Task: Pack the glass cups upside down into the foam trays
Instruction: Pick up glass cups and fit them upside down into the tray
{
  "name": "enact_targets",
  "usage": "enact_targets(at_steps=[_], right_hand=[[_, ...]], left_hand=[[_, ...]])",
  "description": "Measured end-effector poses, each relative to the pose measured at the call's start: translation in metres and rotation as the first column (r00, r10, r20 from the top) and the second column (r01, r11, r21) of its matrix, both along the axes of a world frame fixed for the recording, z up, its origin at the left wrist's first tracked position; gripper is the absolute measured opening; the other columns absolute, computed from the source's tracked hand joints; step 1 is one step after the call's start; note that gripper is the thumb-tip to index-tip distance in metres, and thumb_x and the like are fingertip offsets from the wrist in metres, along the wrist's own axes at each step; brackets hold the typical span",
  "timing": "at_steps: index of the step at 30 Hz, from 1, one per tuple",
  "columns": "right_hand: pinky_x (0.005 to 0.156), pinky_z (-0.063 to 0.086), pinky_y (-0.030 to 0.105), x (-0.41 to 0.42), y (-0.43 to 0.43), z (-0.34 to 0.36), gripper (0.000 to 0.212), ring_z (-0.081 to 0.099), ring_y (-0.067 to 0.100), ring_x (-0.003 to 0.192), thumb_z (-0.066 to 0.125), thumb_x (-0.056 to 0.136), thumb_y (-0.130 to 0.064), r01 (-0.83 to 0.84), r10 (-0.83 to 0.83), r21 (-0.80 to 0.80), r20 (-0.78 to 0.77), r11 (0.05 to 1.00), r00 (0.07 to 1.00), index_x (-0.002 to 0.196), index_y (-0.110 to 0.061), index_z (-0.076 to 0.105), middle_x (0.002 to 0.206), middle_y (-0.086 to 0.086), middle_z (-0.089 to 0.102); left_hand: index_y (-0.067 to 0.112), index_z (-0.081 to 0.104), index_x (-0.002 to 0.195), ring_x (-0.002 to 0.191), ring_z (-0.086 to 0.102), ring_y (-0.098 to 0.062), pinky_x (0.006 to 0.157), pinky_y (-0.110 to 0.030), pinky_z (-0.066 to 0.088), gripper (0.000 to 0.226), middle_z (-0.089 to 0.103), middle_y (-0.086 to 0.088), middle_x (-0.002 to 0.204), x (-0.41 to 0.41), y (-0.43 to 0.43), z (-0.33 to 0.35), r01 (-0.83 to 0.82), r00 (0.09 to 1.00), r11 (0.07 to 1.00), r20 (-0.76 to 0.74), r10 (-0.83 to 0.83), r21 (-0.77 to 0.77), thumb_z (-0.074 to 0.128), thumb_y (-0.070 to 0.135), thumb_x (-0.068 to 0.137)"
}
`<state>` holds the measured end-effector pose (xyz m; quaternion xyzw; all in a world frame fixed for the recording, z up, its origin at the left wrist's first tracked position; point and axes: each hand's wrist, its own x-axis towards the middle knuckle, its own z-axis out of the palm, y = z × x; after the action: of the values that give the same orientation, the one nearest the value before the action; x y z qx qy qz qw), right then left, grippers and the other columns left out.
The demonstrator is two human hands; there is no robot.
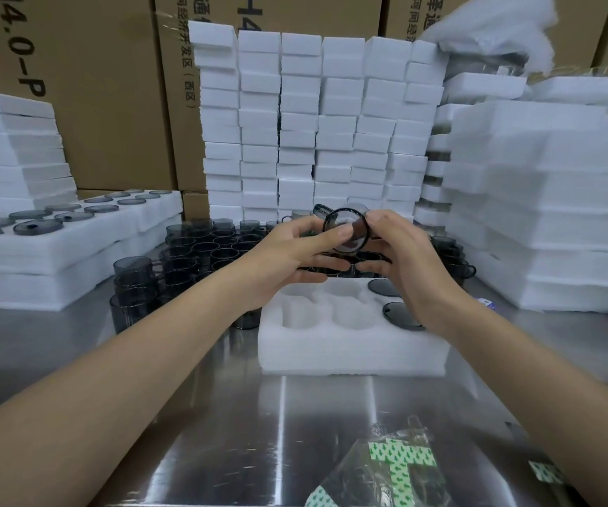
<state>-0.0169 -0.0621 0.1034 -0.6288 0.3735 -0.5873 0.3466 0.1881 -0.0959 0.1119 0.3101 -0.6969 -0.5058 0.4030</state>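
Steel table [222, 415], foam stacks [313, 122], cartons [105, 86] behind, left hand [295, 250] and right hand [408, 265] in curled grip on glass cup [346, 228]

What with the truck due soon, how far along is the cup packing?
Done: two seated cups show bases up in the right pockets of the front foam tray; a left tray looks full. In hand: left hand and right hand hold one cup above it. Left: the tray's other visible pockets are empty, and many loose cups wait behind.
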Motion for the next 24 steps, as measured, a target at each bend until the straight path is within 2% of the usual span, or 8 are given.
enact_targets(at_steps=[3, 5, 7, 12, 16, 20, 22, 24], right_hand=[[0.081, 0.056, 0.037, 0.001, 0.0, 0.0, 0.024, 0.077, 0.02, 0.099, 0.063, 0.101, -0.046, -0.003, 0.002, 0.015, 0.02, 1.0, 1.0, 0.094, -0.023, 0.065, 0.104, 0.002, 0.079], [0.076, 0.06, 0.034, 0.001, 0.0, -0.001, 0.026, 0.078, 0.02, 0.092, 0.061, 0.107, -0.039, 0.015, -0.015, 0.012, 0.01, 1.0, 1.0, 0.086, -0.026, 0.063, 0.102, 0.004, 0.079], [0.076, 0.063, 0.034, 0.0, 0.0, 0.0, 0.028, 0.078, 0.023, 0.089, 0.061, 0.108, -0.036, 0.025, -0.025, 0.002, 0.005, 1.0, 1.0, 0.083, -0.023, 0.062, 0.101, 0.006, 0.079], [0.072, 0.059, 0.032, 0.001, 0.004, 0.003, 0.036, 0.072, 0.018, 0.076, 0.068, 0.104, -0.038, 0.071, -0.074, -0.078, -0.037, 0.994, 0.997, 0.078, -0.017, 0.057, 0.084, 0.002, 0.076], [0.078, 0.053, 0.053, 0.006, 0.012, 0.007, 0.05, 0.067, 0.025, 0.085, 0.078, 0.087, -0.054, 0.058, -0.071, -0.104, -0.127, 0.993, 0.989, 0.077, -0.008, 0.059, 0.108, 0.014, 0.073], [0.079, 0.046, 0.051, 0.007, 0.016, 0.007, 0.059, 0.064, 0.032, 0.088, 0.085, 0.084, -0.047, 0.02, -0.042, -0.092, -0.244, 0.996, 0.969, 0.071, -0.002, 0.05, 0.106, -0.005, 0.077], [0.078, 0.048, 0.058, 0.004, 0.013, 0.005, 0.058, 0.067, 0.054, 0.094, 0.085, 0.091, -0.039, -0.011, -0.008, -0.065, -0.285, 0.998, 0.958, 0.075, 0.005, 0.05, 0.103, 0.006, 0.08], [0.075, 0.046, 0.052, -0.001, 0.01, 0.004, 0.06, 0.065, 0.055, 0.09, 0.084, 0.09, -0.046, -0.016, 0.006, -0.03, -0.313, 0.999, 0.95, 0.081, 0.005, 0.053, 0.098, 0.025, 0.075]], left_hand=[[0.033, 0.076, 0.122, 0.107, 0.078, -0.011, 0.091, -0.035, 0.055, 0.041, 0.081, 0.007, 0.117, 0.002, -0.002, -0.001, -0.039, 0.997, 0.996, 0.067, 0.044, -0.083, 0.083, 0.054, 0.087], [0.037, 0.076, 0.117, 0.103, 0.078, -0.011, 0.089, -0.034, 0.054, 0.032, 0.082, 0.006, 0.11, 0.004, -0.005, -0.001, -0.043, 0.994, 0.993, 0.09, 0.053, -0.111, 0.089, 0.041, 0.088], [0.034, 0.075, 0.122, 0.104, 0.078, -0.012, 0.089, -0.034, 0.053, 0.035, 0.082, 0.005, 0.111, 0.007, -0.006, 0.001, -0.022, 0.992, 0.993, 0.124, 0.036, -0.112, 0.089, 0.035, 0.089], [0.036, 0.077, 0.12, 0.11, 0.077, -0.013, 0.092, -0.033, 0.051, 0.03, 0.081, 0.006, 0.119, 0.017, -0.01, 0.009, 0.026, 0.977, 0.994, 0.212, -0.004, -0.102, 0.077, 0.044, 0.092], [0.032, 0.084, 0.1, 0.102, 0.079, -0.014, 0.086, -0.032, 0.052, 0.025, 0.082, 0.003, 0.108, 0.017, -0.016, 0.011, -0.027, 0.975, 0.996, 0.217, 0.045, -0.085, 0.068, 0.05, 0.093], [0.025, 0.083, 0.095, 0.088, 0.074, -0.004, 0.081, -0.03, 0.05, 0.022, 0.081, 0.007, 0.096, 0.019, -0.019, 0.002, -0.003, 0.915, 0.975, 0.394, 0.092, -0.222, 0.066, 0.034, 0.106], [0.021, 0.083, 0.101, 0.084, 0.071, -0.002, 0.078, -0.028, 0.048, 0.02, 0.081, 0.007, 0.097, 0.019, -0.02, -0.001, 0.007, 0.896, 0.972, 0.432, 0.098, -0.236, 0.067, 0.033, 0.105], [0.021, 0.084, 0.101, 0.081, 0.07, -0.001, 0.073, -0.023, 0.047, 0.018, 0.08, 0.008, 0.095, 0.018, -0.019, -0.002, 0.025, 0.887, 0.965, 0.45, 0.099, -0.263, 0.071, 0.033, 0.103]])
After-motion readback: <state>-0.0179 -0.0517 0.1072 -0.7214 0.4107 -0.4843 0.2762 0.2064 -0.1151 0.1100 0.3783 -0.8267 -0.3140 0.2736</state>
